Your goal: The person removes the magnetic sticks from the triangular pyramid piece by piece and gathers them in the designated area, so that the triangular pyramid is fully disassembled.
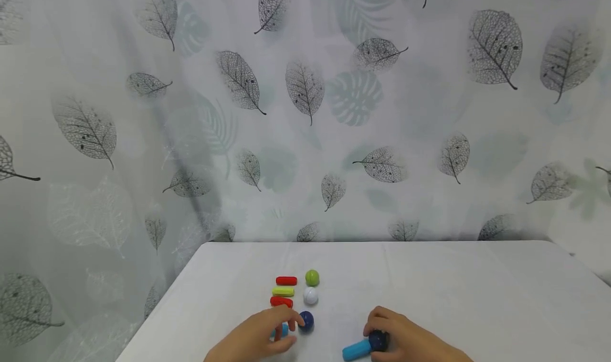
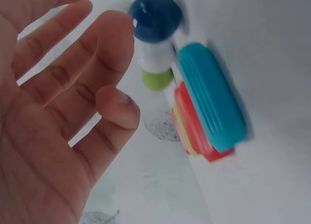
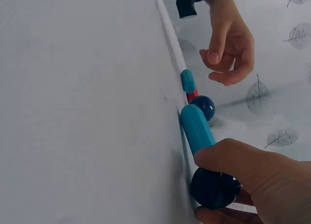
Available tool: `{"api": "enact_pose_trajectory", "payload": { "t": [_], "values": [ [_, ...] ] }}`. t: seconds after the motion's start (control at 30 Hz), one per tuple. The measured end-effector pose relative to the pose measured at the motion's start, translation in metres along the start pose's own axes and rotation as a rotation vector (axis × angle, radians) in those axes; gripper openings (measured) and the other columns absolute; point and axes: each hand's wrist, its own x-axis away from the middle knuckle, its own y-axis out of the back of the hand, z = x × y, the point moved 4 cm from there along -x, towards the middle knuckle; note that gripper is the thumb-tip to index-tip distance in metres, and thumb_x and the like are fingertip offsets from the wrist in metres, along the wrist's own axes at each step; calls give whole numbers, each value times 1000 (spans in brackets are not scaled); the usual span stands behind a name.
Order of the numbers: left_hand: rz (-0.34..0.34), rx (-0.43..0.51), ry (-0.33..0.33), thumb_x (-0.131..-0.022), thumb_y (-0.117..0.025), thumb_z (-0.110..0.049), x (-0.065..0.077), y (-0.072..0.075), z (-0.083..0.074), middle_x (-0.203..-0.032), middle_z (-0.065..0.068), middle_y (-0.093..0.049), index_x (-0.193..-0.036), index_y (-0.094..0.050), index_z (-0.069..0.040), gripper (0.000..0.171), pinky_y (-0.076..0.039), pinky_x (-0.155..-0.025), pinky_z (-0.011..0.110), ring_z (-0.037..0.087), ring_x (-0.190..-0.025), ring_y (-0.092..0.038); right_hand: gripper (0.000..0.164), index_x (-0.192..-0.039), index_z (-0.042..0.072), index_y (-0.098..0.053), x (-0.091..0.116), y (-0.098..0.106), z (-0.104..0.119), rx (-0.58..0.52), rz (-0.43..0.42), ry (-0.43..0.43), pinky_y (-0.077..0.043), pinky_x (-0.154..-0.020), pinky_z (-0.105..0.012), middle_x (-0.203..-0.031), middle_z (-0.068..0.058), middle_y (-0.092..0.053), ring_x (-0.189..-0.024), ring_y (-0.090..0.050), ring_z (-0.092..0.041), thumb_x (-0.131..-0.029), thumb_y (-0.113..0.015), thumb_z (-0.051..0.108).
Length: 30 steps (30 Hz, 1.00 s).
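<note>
My right hand [image 1: 406, 336] holds a dark blue ball [image 1: 379, 341] low over the white table. In the right wrist view, its thumb lies where the ball [image 3: 214, 187] meets a ribbed light blue stick [image 3: 198, 127]; whether the two are joined cannot be told. My left hand [image 1: 262, 334] hovers with bent, loose fingers and nothing in its grip. Beside its fingertips sits another dark blue ball [image 1: 306, 321]. Another light blue stick [image 2: 212, 97] lies near that hand, partly hidden by it in the head view.
Beyond the left hand lie two red sticks [image 1: 286, 281] and a yellow-green stick [image 1: 283, 292], roughly in a column. A white ball [image 1: 311, 296] and a green ball [image 1: 312, 277] sit beside them. A leaf-patterned curtain [image 1: 305, 139] hangs behind the table [image 1: 453, 287].
</note>
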Motion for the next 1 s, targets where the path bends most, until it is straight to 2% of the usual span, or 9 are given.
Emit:
{"api": "enact_pose_trajectory", "payload": {
  "t": [0.07, 0.13, 0.27, 0.43, 0.53, 0.6, 0.7, 0.83, 1.0],
  "values": [
    [35, 28, 15, -91, -69, -27, 0, -5, -6, -87, -15, -55, -115, -64, -20, 25, -47, -64, 17, -1, -73, -50, 22, -111, 14, -64, 0, -1, 3, 5, 18, 31, -50, -78, -22, -108, 9, -52, -95, -48, 2, -93, -67, 27],
    [53, 51, 19, -91, -69, -27, 1, -9, -12, -88, -16, -56, -114, -64, -21, 24, -48, -65, 16, 0, -72, -52, 26, -115, 12, -65, -1, -2, 5, -24, 46, 12, -50, -80, -22, -110, 9, -54, -96, -49, 2, -95, -65, 27],
    [102, 56, -19, -93, -66, -28, 1, -14, -23, -94, -16, -60, -114, -64, -23, 22, -51, -69, 17, -3, -76, -55, 30, -120, 11, -67, -3, -3, 10, -62, 63, -18, -50, -79, -22, -110, 10, -58, -96, -50, 3, -96, -62, 29],
    [134, 44, -82, -96, -63, -27, -2, -20, -32, -97, -15, -60, -114, -64, -20, 20, -51, -73, 16, -4, -83, -57, 29, -119, 7, -66, -6, -9, 15, -64, 31, 73, -50, -73, -21, -109, 3, -60, -94, -52, 2, -97, -62, 25],
    [147, 80, -37, -95, -64, -26, -4, -27, -32, -96, -15, -60, -114, -64, -22, 20, -52, -73, 17, -3, -83, -56, 28, -117, 2, -65, -8, -15, 17, -99, 28, 110, -51, -72, -19, -106, 1, -60, -91, -52, 3, -97, -62, 21],
    [172, 116, 16, -91, -70, -26, -7, -33, -31, -96, -15, -60, -115, -64, -24, 24, -53, -72, 18, -2, -82, -56, 28, -116, 0, -64, -9, -19, 17, -117, 29, 120, -52, -72, -18, -105, -2, -60, -90, -52, 4, -96, -63, 19],
    [218, 134, 48, -85, -76, -24, -12, -40, -32, -97, -16, -60, -118, -63, -26, 35, -54, -74, 19, -2, -82, -55, 32, -116, -2, -63, -10, -21, 18, -115, 35, 127, -53, -75, -18, -106, -4, -59, -91, -53, 3, -94, -67, 20],
    [258, 65, -11, -81, -80, -25, -20, -50, -29, -99, -17, -60, -123, -60, -26, 47, -52, -76, 17, -4, -83, -55, 36, -118, -1, -60, -10, -25, 21, -104, 33, 167, -53, -79, -20, -107, -6, -60, -94, -55, 0, -91, -71, 21],
    [258, -99, -102, -83, -78, -35, -39, -80, 1, -99, -19, -59, -126, -58, -31, 47, -50, -75, 14, -6, -82, -54, 36, -120, 4, -59, -10, -31, 22, -123, 48, 171, -53, -81, -20, -110, -5, -59, -97, -55, -1, -91, -71, 22]
  ]
}}
